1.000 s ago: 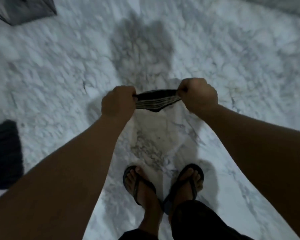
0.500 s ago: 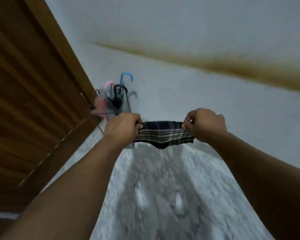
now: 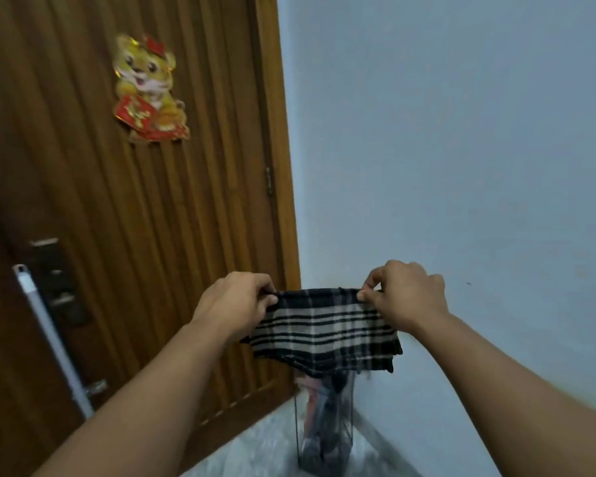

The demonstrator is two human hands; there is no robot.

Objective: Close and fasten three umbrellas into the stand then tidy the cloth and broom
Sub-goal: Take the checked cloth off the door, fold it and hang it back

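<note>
Here, ribbed wooden door (image 3: 117,235), pale wall (image 3: 461,132), marble floor (image 3: 255,452), checked cloth (image 3: 324,328) aloft

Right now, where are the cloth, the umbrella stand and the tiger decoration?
cloth (image 3: 324,333): head view, middle of the plaid fabric held between both hands.
umbrella stand (image 3: 326,438): head view, its see-through front wall, below the cloth.
tiger decoration (image 3: 147,87): head view, the tiger's body, on the door.
</note>
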